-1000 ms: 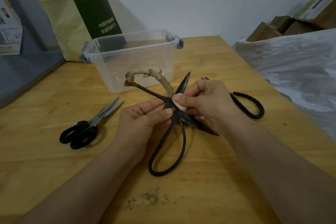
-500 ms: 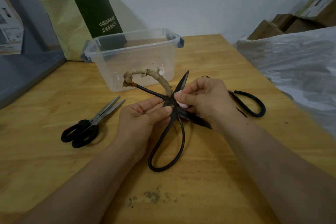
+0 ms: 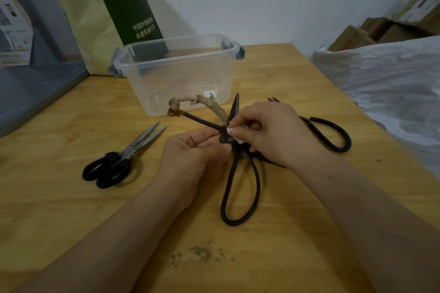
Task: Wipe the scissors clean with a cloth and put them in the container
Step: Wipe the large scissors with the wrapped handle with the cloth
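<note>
Since 1 s ago bare loop handle of black iron scissors (image 3: 225, 137) has swung right, now hangs almost straight toward the person; hands barely shifted.

Wooden table (image 3: 71, 221) fills view. Crumpled plastic sheet (image 3: 381, 83) at right edge, cardboard boxes (image 3: 381, 28) behind it. Green/tan paper bag (image 3: 100, 24) leans on wall, far left. Clear container (image 3: 147, 83) stands in front of bag, no lid, nothing visible inside.

Iron scissors held above table centre, just in front of container, blades spread wide in an X. One blade tip points away at container, the other runs right under right hand. Wrapped handle arcs far-left. Long axis roughly near-far.

Left hand (image 3: 190, 150): thumb and curled fingers pinch scissors at pivot. Right hand (image 3: 273, 133): fingers curled, pinching white cloth (image 3: 234, 131) against pivot.

Second iron scissors (image 3: 338, 133) lie flat behind right hand, partly hidden. Black-handled scissors (image 3: 123, 157) lie flat at left, closed, tips pointing far-right. Dark smudge (image 3: 202, 252) on table near the person.
</note>
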`<state>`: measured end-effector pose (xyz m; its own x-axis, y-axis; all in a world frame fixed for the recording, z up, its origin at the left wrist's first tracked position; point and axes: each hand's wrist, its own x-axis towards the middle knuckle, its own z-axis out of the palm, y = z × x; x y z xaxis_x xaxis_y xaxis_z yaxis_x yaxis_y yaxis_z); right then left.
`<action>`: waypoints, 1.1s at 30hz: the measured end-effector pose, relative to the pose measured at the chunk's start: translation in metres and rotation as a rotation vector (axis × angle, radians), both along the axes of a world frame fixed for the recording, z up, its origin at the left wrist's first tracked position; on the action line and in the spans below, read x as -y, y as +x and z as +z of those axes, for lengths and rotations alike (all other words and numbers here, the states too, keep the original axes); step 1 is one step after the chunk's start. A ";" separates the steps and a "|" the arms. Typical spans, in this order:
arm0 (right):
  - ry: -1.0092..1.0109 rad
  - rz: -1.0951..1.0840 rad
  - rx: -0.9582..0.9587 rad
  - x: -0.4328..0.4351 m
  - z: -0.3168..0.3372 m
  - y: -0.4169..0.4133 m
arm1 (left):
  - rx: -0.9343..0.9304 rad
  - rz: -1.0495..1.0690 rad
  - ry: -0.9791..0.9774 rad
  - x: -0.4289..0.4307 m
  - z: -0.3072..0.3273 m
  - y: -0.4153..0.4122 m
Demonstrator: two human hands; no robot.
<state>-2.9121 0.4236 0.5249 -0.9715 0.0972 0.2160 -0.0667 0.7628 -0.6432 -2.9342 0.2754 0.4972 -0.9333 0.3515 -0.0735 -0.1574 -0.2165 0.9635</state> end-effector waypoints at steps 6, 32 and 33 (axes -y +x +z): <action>0.202 0.061 0.026 0.000 0.009 0.004 | 0.001 0.048 -0.021 -0.002 0.001 0.003; -0.013 0.005 0.027 0.006 0.000 0.006 | -0.060 0.028 -0.091 -0.002 0.000 0.001; 0.038 -0.009 0.026 0.008 -0.001 0.004 | -0.063 0.028 -0.096 -0.002 -0.001 0.001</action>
<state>-2.9076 0.4156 0.5239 -0.9760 0.0981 0.1945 -0.0435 0.7870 -0.6154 -2.9332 0.2777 0.4962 -0.9466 0.3192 -0.0460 -0.0906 -0.1262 0.9879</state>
